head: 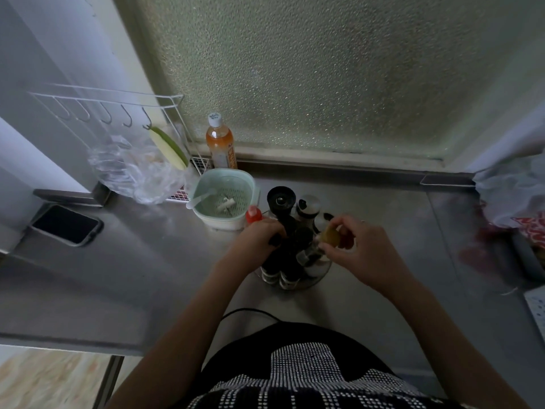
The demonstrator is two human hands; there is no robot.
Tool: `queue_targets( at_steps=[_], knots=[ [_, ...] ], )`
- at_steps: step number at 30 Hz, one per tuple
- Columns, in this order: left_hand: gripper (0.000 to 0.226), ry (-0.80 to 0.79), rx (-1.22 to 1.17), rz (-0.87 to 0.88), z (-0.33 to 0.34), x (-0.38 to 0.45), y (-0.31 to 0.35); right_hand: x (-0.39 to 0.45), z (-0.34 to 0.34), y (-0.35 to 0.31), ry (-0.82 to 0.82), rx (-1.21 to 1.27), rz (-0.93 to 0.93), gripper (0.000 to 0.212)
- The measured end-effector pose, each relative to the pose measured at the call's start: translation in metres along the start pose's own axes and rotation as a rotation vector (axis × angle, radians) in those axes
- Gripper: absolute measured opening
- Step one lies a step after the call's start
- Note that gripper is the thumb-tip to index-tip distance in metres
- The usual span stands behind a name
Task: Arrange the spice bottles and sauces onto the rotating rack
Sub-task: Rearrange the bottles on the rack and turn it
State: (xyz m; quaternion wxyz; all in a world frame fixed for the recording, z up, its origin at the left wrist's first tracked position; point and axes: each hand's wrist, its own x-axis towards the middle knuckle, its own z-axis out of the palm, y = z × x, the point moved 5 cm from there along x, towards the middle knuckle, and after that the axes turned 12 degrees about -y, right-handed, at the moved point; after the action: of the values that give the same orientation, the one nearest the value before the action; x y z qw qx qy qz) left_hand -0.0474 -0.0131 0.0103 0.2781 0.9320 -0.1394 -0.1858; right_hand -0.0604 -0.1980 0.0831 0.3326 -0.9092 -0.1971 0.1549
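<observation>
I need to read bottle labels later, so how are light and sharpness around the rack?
Head view: dim, backlit by the frosted window; the rotating rack sits in shadow, its dark bottles merging; the right hand looks soft; wide-angle bending curves the counter edges.

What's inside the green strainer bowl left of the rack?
The green strainer bowl holds a white spoon leaning on its rim and small white pieces on the mesh. Anything under the mesh insert is hidden.

Bottles (290, 258) on rack (317, 279)
</observation>
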Motion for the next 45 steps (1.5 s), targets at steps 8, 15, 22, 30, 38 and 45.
queue_targets(
  at_steps=[8, 15, 22, 30, 38, 45],
  knots=[
    [0.022, 0.222, -0.222, -0.022, 0.001, -0.007, 0.001, -0.01, 0.004, -0.003, 0.024, -0.025, -0.018, 0.024],
    [0.046, 0.174, -0.15, -0.058, 0.013, -0.032, -0.026, -0.013, 0.013, -0.005, 0.003, 0.001, -0.05, 0.025],
    [0.043, 0.001, -0.128, -0.043, 0.022, -0.03, -0.026, -0.017, 0.023, -0.004, -0.018, 0.01, -0.052, 0.026],
    [0.044, 0.124, -0.101, -0.021, 0.017, -0.018, -0.006, -0.02, 0.04, 0.007, -0.061, 0.028, -0.028, 0.024],
    [0.047, 0.073, 0.132, -0.025, 0.026, -0.002, 0.013, -0.023, 0.052, 0.019, -0.092, 0.0, 0.012, 0.029],
    [0.04, 0.016, 0.318, 0.01, 0.026, 0.001, 0.015, -0.02, 0.056, 0.022, -0.122, -0.002, 0.014, 0.028]
  ],
)
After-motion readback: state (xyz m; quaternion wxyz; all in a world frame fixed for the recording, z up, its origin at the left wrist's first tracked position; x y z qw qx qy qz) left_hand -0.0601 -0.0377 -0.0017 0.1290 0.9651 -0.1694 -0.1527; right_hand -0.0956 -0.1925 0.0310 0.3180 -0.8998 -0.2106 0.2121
